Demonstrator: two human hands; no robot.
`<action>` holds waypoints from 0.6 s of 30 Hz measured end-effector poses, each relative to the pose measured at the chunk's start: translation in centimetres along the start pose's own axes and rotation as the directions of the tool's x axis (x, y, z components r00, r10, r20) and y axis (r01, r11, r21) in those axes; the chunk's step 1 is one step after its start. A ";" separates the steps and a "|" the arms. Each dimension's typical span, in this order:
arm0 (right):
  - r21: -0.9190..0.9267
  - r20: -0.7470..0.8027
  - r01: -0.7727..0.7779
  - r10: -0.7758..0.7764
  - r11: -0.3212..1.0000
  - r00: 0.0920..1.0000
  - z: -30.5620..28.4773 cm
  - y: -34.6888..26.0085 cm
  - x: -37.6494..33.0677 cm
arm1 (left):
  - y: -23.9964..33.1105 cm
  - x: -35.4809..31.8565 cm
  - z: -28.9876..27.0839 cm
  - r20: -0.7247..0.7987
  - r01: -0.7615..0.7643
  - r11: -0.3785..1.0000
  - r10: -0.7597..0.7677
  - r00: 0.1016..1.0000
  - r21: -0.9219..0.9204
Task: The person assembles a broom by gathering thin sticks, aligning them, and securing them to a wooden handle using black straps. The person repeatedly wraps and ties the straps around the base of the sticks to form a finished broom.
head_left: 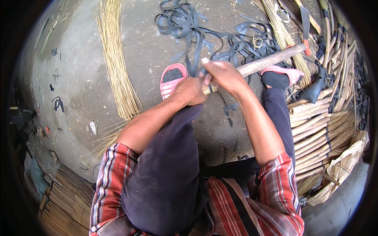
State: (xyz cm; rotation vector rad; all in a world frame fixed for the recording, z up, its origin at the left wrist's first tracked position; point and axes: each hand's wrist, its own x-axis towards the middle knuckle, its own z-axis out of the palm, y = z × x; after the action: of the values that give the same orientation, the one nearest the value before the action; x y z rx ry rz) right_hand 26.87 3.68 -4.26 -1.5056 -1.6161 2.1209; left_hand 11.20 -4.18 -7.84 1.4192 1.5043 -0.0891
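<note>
My left hand point(189, 91) is closed around a thin bundle of straw stalks point(210, 89), a short part of which shows between my hands. Close against it, my right hand point(223, 76) has its fingers curled on a dark rubber strip point(202, 73), its thumb raised. The fingers are slightly blurred. A pale wooden pole point(271, 61) slants from behind my right hand up to the right; its near end is hidden. Loose stalks point(106, 137) stick out beneath my left forearm.
A long straw bundle point(114, 59) lies at left. Tangled black rubber strips point(183, 19) lie ahead. A knife point(305, 23) with a red handle rests near the pole's far end. Bamboo-handled brooms point(311, 137) are stacked at right. Pink sandals point(169, 82) flank the work.
</note>
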 end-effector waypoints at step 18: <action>0.167 -0.369 0.047 0.018 0.985 0.929 4.6 4.4 -12.3 | -2.5 1.6 1.0 0.179 -0.160 0.900 0.250 0.951 -0.406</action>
State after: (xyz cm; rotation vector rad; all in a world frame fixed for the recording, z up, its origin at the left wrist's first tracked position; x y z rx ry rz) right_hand 31.93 -8.44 0.00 -1.6995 -1.2738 1.7756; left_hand 10.24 -4.49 -10.74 1.1915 1.1006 0.1661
